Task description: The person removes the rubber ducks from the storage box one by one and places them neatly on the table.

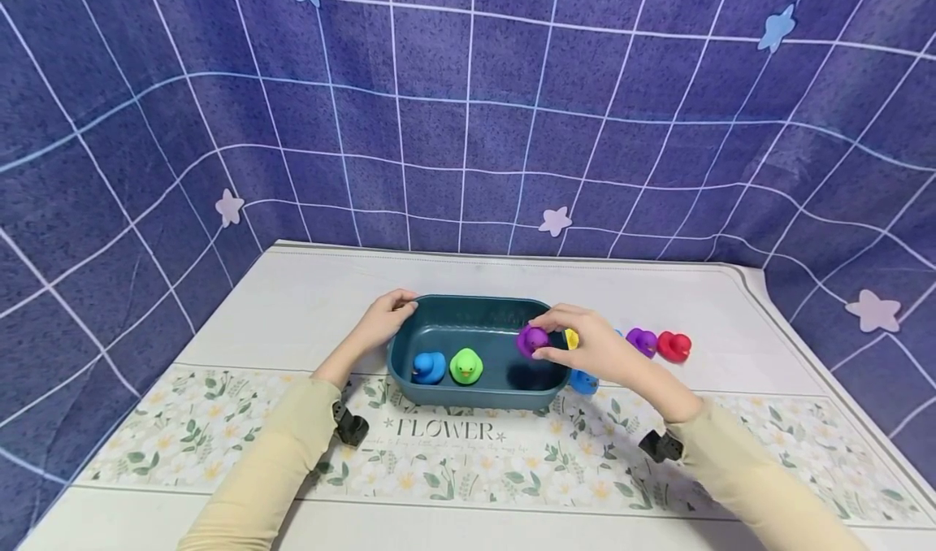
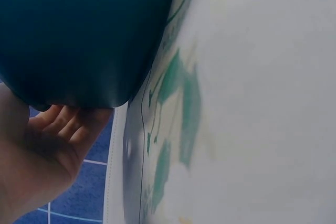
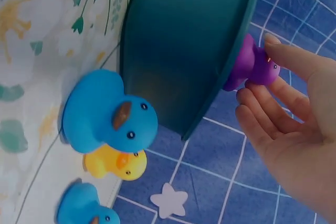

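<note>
Purple duck (image 1: 533, 340) hangs pinched by the right hand (image 1: 594, 344) over the tub (image 1: 478, 396) the left hand (image 1: 383, 318) grips; 2 ducks (image 1: 428, 367) lie inside, left of the pinching fingers, at least 5 others (image 1: 673, 346) outside, rightward.

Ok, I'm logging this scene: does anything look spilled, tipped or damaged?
Nothing stands out: a blue duck and green duck sit upright in the teal bin, which shows no damage; the right hand holds a purple duck.
</note>
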### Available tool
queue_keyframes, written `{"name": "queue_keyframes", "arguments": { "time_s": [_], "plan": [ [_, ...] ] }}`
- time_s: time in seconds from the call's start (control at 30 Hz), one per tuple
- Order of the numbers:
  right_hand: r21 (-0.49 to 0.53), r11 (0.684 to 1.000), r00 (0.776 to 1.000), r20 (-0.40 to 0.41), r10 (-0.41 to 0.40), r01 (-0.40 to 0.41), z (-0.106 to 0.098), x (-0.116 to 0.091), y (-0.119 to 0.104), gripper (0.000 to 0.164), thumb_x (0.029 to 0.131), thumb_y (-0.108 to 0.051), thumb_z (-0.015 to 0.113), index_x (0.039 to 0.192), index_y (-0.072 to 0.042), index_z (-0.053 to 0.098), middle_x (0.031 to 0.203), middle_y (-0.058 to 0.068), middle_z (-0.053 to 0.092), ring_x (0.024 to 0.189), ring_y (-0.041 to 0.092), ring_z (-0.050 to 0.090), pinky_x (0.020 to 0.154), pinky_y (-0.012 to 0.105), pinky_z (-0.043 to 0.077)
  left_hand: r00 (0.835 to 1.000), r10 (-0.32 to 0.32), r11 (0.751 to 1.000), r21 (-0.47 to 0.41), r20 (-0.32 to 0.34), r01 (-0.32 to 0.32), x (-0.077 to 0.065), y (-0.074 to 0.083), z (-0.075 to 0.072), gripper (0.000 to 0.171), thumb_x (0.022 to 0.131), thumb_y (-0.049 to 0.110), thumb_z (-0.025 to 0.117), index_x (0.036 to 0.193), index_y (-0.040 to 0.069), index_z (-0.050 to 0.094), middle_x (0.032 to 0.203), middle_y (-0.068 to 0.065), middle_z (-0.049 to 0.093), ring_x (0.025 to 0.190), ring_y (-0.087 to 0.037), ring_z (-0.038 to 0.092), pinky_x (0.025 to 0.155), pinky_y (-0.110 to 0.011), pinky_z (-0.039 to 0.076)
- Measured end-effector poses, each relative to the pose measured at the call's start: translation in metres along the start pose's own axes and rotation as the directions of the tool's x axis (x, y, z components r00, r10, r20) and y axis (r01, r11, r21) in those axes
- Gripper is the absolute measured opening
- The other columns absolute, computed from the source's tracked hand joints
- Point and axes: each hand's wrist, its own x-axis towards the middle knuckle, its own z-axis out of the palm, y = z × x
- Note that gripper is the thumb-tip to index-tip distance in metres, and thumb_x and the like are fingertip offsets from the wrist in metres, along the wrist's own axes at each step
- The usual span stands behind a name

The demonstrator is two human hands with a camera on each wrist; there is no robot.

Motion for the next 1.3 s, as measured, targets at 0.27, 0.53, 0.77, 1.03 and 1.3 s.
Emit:
{"name": "queue_keyframes", "arguments": {
  "time_s": [0.27, 0.53, 0.77, 1.03, 1.3],
  "plan": [
    [-0.01, 1.0, 0.999, -0.045, -0.028, 0.028, -0.008, -0.012, 0.004, 0.033, 0.079, -0.022, 0.076, 0.11, -0.012, 0.067, 0.099, -0.005, 0.066, 0.093, 0.012, 0.062, 0.084, 0.042, 0.052, 1.0, 0.001, 1.0, 0.0, 0.005, -0.001, 0.0, -0.001, 0.0, 0.035, 0.1, 0.019, 0.045, 0.127, -0.001, 0.052, 0.122, -0.02, 0.058, 0.11, -0.032, 0.055, 0.091, -0.042, 0.046],
    [-0.033, 0.998, 0.997, -0.062, -0.046, 0.045, -0.014, -0.023, 0.009, 0.032, 0.078, -0.022, 0.077, 0.107, -0.013, 0.068, 0.1, -0.008, 0.066, 0.092, 0.008, 0.061, 0.082, 0.04, 0.052, 1.0, 0.005, 1.0, 0.006, 0.004, -0.006, 0.001, -0.001, -0.001, 0.034, 0.1, 0.019, 0.045, 0.126, -0.001, 0.053, 0.121, -0.02, 0.058, 0.109, -0.031, 0.056, 0.089, -0.041, 0.047],
    [-0.037, 0.999, 0.996, -0.078, -0.033, 0.03, -0.019, -0.03, 0.012, 0.031, 0.079, -0.022, 0.076, 0.109, -0.015, 0.068, 0.102, -0.008, 0.066, 0.095, 0.008, 0.061, 0.083, 0.038, 0.052, 1.0, 0.003, 1.0, 0.011, 0.0, -0.003, 0.002, -0.002, 0.0, 0.035, 0.1, 0.019, 0.044, 0.127, -0.001, 0.052, 0.122, -0.02, 0.058, 0.11, -0.031, 0.055, 0.09, -0.041, 0.046],
    [-0.071, 0.997, 0.995, -0.096, -0.038, 0.031, -0.022, -0.039, 0.019, 0.035, 0.079, -0.019, 0.076, 0.111, -0.013, 0.066, 0.103, -0.008, 0.066, 0.093, 0.009, 0.063, 0.079, 0.033, 0.054, 1.0, 0.001, 1.0, 0.012, -0.003, -0.001, 0.001, -0.002, 0.001, 0.035, 0.1, 0.02, 0.045, 0.127, -0.001, 0.052, 0.121, -0.02, 0.058, 0.109, -0.031, 0.056, 0.09, -0.041, 0.047],
    [-0.112, 0.993, 0.991, -0.131, -0.041, 0.026, -0.024, -0.047, 0.024, 0.034, 0.076, -0.016, 0.078, 0.108, -0.013, 0.067, 0.1, -0.007, 0.066, 0.085, 0.005, 0.06, 0.068, 0.026, 0.052, 1.0, 0.001, 1.0, 0.021, -0.001, -0.001, 0.002, -0.004, 0.001, 0.035, 0.1, 0.02, 0.044, 0.127, 0.0, 0.052, 0.121, -0.02, 0.058, 0.109, -0.031, 0.055, 0.089, -0.041, 0.047]
  ]
}}
